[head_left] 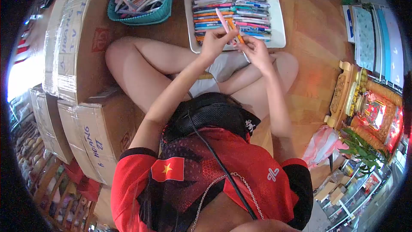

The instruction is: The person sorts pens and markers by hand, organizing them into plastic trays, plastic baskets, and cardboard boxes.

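My left hand (216,44) is closed around a pink pen (220,17) and an orange pen (231,24), which lie side by side and slant down to the right. On their lower part my right hand (256,53) pinches with thumb and fingers, and a white end sticks out below. The fingers hide the middle of both pens. Just beyond my hands, a white tray (278,21) stands on the floor, filled with pens lying in two side-by-side columns.
A teal basket (140,18) heaped with loose pens stands left of the tray. Taped cardboard boxes (88,43) are stacked at my left. To the right are a carved wooden stand (340,90), a lit red altar (374,111) and a pink-and-white plastic bag (319,148).
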The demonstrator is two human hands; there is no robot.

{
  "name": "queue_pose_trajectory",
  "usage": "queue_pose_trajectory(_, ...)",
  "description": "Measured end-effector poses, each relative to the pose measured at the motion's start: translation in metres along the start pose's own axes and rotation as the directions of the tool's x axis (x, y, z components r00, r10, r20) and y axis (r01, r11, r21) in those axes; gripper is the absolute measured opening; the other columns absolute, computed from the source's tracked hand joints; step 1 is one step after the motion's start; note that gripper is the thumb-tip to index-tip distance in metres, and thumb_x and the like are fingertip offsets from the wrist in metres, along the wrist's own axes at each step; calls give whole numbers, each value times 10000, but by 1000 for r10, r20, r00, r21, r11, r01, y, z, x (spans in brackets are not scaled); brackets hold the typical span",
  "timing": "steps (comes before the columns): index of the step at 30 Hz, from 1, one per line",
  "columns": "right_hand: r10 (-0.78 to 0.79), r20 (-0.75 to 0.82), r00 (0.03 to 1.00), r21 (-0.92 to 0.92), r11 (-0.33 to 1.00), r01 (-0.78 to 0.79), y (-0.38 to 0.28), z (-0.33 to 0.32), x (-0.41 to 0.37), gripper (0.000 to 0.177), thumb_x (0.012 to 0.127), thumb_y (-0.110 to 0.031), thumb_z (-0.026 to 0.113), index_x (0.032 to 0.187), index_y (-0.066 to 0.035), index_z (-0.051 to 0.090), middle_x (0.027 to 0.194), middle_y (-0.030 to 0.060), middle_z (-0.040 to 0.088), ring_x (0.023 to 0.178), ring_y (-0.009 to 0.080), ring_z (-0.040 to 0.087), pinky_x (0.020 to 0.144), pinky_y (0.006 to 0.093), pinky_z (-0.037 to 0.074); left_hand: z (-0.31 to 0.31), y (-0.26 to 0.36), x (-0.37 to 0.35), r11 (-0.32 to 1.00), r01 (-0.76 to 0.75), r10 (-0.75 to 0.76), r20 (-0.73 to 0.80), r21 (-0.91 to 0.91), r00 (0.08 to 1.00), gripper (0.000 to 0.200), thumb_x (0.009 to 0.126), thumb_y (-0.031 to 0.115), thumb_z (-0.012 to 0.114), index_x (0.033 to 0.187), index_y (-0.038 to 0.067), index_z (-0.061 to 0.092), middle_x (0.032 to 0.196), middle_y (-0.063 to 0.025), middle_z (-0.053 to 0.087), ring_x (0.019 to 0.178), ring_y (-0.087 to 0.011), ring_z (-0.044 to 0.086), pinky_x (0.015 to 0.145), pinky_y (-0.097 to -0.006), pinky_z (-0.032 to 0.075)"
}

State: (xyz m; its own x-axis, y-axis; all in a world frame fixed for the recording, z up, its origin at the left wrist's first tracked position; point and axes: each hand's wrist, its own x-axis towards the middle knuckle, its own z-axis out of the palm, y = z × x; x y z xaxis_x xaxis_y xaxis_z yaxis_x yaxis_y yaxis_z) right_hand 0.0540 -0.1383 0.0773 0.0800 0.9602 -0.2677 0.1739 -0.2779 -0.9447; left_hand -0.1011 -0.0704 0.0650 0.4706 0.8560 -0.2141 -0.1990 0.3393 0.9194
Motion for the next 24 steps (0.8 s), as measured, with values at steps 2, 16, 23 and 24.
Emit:
queue_pose_trajectory(2,2,-20,1000,-39,999,-3,7,-11,-3,227,845,-96,640,1032,29,610,851,75,666,739,119,613,668,260,483,-1,-11,4,999,-18,16,41,51,999,264,856,245,649,798,-11,680,666,2,604,612,-42,504,567,-215,392)
queue_pose_trajectory(16,-215,-105,971,-799,599,46,47,-83,68,207,767,-131,660,949,-33,673,958,161,634,903,305,604,804,367,460,-59,-21,28,985,-68,80,-68,159,994,249,863,169,636,1027,-17,655,714,-5,598,643,-46,528,583,-216,480)
queue_pose_trajectory(23,-272,-173,946,-778,627,38,52,-78,63,190,741,-106,670,921,-48,688,935,136,620,921,301,574,828,370,445,-55,-18,29,985,-78,88,-62,152,994,239,856,148,639,1022,-24,654,718,-2,585,638,-51,528,587,-207,476)
queue_pose_trajectory(24,-273,-187,944,-777,629,28,53,-78,62,190,741,-106,671,922,-52,691,921,131,616,917,299,570,826,368,444,-54,-20,29,984,-85,96,-59,159,994,239,856,147,638,1019,-27,654,713,-4,586,634,-51,526,587,-208,472)
